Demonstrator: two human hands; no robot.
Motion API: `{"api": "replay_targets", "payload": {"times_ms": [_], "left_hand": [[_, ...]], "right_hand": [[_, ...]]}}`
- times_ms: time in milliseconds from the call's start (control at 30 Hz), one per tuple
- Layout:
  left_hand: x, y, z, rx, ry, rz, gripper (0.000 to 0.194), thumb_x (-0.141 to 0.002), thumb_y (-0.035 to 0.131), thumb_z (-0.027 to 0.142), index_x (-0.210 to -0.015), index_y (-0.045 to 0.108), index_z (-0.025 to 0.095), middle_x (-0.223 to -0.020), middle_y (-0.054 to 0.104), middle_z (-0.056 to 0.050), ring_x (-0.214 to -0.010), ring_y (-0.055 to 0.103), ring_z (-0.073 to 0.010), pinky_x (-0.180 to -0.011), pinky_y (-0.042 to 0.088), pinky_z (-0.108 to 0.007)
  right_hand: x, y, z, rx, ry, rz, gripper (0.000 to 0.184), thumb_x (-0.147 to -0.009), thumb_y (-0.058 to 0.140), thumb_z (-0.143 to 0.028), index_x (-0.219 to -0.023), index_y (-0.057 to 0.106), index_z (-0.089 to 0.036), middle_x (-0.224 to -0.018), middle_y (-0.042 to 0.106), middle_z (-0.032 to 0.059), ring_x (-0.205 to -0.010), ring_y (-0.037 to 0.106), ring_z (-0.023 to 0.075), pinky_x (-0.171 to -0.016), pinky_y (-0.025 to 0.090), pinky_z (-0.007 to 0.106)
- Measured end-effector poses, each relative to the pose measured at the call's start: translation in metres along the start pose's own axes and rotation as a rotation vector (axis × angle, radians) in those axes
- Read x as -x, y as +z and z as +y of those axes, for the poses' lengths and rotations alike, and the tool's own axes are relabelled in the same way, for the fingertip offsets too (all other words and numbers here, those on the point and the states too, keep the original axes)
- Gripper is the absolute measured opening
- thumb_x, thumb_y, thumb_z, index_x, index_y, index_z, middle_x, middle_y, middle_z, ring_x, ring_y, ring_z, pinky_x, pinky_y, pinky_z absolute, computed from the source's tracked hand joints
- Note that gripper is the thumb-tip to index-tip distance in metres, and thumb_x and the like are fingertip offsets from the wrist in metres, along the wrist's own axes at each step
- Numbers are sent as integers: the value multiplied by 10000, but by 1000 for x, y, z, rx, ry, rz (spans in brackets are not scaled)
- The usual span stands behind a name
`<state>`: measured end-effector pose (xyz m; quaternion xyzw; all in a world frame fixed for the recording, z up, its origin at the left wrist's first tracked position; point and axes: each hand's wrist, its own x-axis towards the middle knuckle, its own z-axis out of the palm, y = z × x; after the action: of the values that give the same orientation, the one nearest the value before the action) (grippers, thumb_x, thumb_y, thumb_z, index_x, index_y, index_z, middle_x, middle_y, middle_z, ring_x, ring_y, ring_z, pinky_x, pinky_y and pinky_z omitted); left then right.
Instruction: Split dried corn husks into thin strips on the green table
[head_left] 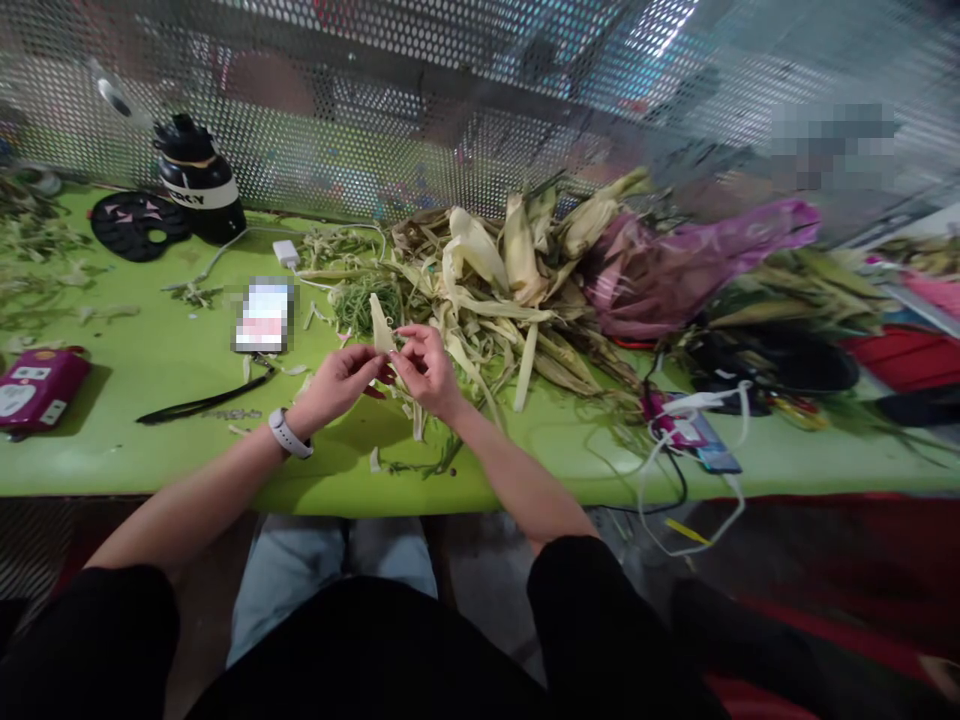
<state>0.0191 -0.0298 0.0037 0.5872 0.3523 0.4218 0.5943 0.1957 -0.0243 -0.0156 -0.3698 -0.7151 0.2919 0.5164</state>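
My left hand (339,382) and my right hand (426,368) meet over the green table (172,360), both pinching a pale strip of corn husk (380,326) that stands up between the fingers. A white watch sits on my left wrist. Just behind the hands lies a heap of corn husks (495,290) with a few whole ears on top. Small husk scraps lie on the table under my hands.
A phone (262,317) lies left of the hands with a white charger and cable behind it. A black bottle (199,180) and dark lid stand far left. A purple plastic bag (675,265), cables and a second phone (694,432) lie right. A perforated metal screen backs the table.
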Motion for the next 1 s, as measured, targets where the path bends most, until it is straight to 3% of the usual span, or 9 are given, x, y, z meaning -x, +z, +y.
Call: {"api": "replay_targets", "payload": {"times_ms": [167, 567, 733, 867, 1000], "left_hand": [[-1, -4, 2, 11, -18, 11, 275, -842, 694, 380, -922, 662, 119, -859, 715, -73, -809, 711, -161, -621, 591, -232], [-2, -6, 5, 288, -160, 42, 203, -754, 779, 255, -861, 683, 112, -791, 722, -64, -709, 699, -144, -579, 564, -224], [-4, -10, 5, 413, -226, 83, 98, -796, 723, 175, -859, 671, 120, -783, 726, -56, -696, 695, -128, -569, 557, -206], [-4, -9, 7, 457, -278, 68, 38, -825, 681, 144, -831, 664, 111, -773, 721, -55, -656, 675, -108, -549, 548, -192], [-3, -7, 9, 494, -293, 56, 29, -824, 675, 131, -832, 665, 105, -773, 715, -53, -643, 664, -96, -539, 543, -181]], "right_hand": [[-1, 0, -1, -68, 52, -3, 296, -935, 559, -339, -1188, 449, -232, -644, 480, -74, -544, 463, 95, -526, 382, 243], [-2, -3, -1, -112, 83, -33, 288, -952, 535, -412, -1167, 454, -238, -679, 505, -72, -508, 441, 71, -485, 369, 213], [-5, -11, -1, 16, -104, -87, 245, -926, 618, -388, -1105, 556, -233, -769, 571, -35, -563, 491, 73, -518, 398, 220], [-8, -15, 2, 159, -295, -71, 108, -934, 621, -336, -968, 645, -236, -873, 635, 19, -735, 585, 122, -641, 472, 268], [-9, -12, 3, 247, -304, -18, 167, -946, 592, -378, -887, 656, -236, -864, 646, 43, -825, 604, 165, -725, 499, 323]]}}
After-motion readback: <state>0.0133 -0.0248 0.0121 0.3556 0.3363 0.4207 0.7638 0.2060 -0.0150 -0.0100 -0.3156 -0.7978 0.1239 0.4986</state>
